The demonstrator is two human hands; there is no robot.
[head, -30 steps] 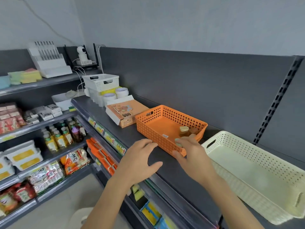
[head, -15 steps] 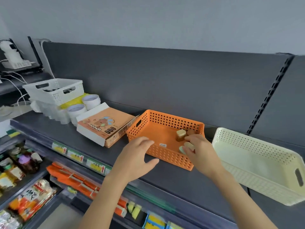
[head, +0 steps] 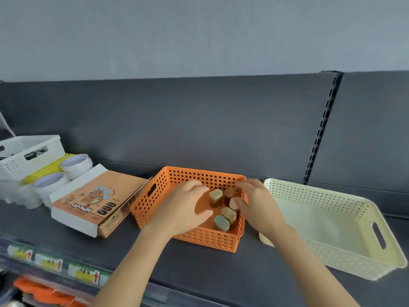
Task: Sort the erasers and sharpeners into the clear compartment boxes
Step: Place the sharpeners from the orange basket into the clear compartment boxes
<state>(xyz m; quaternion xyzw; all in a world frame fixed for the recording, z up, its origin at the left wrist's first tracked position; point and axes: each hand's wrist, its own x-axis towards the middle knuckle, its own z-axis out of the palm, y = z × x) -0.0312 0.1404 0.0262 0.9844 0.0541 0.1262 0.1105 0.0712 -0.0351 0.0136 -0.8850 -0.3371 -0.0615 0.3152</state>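
1. an orange perforated basket (head: 205,237) sits on a dark grey shelf (head: 199,269), between an orange-and-white printed box (head: 97,201) on its left and a larger cream basket (head: 345,244) on its right.
2. inside the orange basket, toward its right side, stand several small rounded blocks, likely erasers or sharpeners, though the view is too soft to tell which. two of them, a grey-green block (head: 221,223) and a tan block (head: 229,213), stand side by side near the front wall; another tan block (head: 216,196) and a brownish block (head: 230,192) stand further back.
3. the left hand (head: 183,209) reaches over the basket's front wall, palm down, fingers loosely spread and curved above the basket floor, thumb out toward the blocks. it grips nothing that can be seen.
4. the right hand (head: 259,207) comes in over the basket's right wall. its thumb and fingertips close on a pale pinkish block (head: 233,204) that sits among the others.
5. the cream basket lies just beside the orange one, with nothing visible inside it, and the right forearm crosses over its near left corner.
6. at far left are two round white containers (head: 64,173) and a white slotted crate (head: 28,155) stacked over something yellow.
7. below the shelf edge, a strip of price labels (head: 53,262) with red arrows runs along the lower left.
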